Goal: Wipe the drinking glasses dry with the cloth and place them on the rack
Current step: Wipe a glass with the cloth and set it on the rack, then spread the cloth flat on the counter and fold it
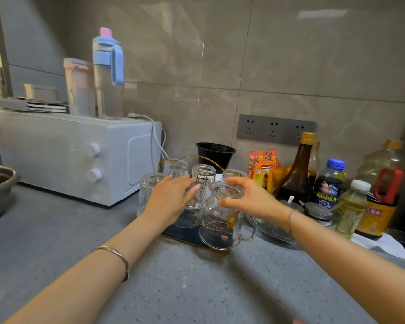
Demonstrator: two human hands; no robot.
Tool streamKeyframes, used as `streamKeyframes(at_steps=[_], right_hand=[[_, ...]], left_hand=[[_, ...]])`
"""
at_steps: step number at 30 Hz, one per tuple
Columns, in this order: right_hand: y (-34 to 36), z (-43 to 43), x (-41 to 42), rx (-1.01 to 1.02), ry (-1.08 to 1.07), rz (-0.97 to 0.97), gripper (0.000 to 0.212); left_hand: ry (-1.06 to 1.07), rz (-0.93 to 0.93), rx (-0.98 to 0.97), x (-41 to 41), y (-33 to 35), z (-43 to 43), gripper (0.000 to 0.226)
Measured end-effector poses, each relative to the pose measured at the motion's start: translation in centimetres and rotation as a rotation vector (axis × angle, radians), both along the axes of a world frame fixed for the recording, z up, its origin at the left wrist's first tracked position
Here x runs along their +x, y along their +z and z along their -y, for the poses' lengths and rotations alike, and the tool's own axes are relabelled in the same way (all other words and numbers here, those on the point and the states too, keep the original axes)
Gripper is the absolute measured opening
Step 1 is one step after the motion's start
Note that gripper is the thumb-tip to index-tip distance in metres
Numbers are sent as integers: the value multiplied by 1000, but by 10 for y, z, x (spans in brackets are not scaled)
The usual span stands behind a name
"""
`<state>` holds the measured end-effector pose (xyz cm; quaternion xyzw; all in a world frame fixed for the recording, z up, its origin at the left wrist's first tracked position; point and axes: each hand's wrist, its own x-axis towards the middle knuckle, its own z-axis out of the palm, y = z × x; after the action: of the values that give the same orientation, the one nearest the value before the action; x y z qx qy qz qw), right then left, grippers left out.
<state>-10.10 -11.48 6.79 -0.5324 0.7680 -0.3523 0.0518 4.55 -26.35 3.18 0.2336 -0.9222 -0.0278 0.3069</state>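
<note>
- The left hand rests with fairly straight fingers across the upturned base of a clear glass.
- Just beside it, the right hand curls thumb and fingers round the disc-shaped base of an inverted handled glass mug.
- Under both hands is the rack, a dark tray with a thin gold wire handle.
- A ribbed tumbler stands mouth-down left of the left hand.
- A speckled grey counter lies beneath the forearms.

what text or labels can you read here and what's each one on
Nothing reads cleanly.
Black print on the upturned glass: too blurred.
Gold lettering on the glass jug: too small.
Red packet: large characters, blurred.
Blue-capped bottle label: blurred.
Red-capped bottle label: characters, illegible.
</note>
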Motion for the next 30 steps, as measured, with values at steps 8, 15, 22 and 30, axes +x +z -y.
streamKeyframes(at_steps=[8, 15, 22, 30], right_hand=[[1, -16, 9, 7, 30, 51, 82], [1, -64, 15, -52, -6, 25, 74], [-44, -149, 14, 90, -64, 75, 36], [-80, -219, 26, 432, -307, 239, 27]], left_hand=[[56, -52, 0, -7, -5, -4, 44], [-31, -317, 27, 7, -8, -36, 41], [-216, -372, 328, 24, -32, -125, 17], [-221, 130, 531, 8, -69, -201, 36]])
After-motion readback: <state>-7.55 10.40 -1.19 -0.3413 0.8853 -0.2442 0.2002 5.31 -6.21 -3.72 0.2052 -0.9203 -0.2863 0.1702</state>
